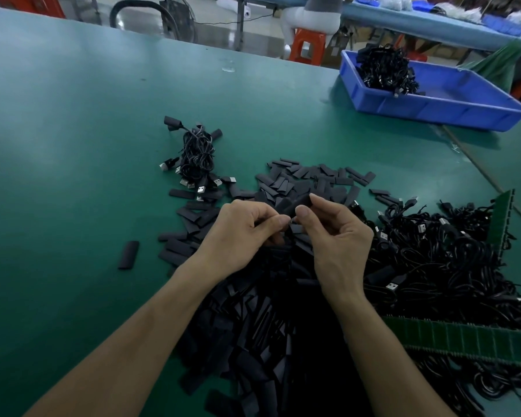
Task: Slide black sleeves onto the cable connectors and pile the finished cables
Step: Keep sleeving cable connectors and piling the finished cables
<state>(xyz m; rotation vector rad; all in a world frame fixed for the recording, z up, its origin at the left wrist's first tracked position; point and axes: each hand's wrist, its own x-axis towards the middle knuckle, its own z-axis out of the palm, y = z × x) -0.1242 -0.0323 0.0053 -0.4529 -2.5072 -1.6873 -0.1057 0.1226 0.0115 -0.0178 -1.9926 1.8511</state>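
My left hand (244, 233) and my right hand (334, 236) meet above the middle of a green table. Together they pinch a black sleeve (295, 204) and a small connector end between thumbs and forefingers; the connector itself is mostly hidden by my fingers. Beneath my hands spreads a big heap of loose black sleeves (268, 326). To the right lies a tangle of black USB cables (433, 260). A small pile of coiled cables with sleeves (197, 155) sits further back on the left.
A blue plastic tray (451, 106) holding another bundle of black cables (385, 70) stands at the back right. Green ribbed strips (463, 341) lie over the cables on the right. One stray sleeve (128, 254) lies alone on the left. A seated person is beyond the table.
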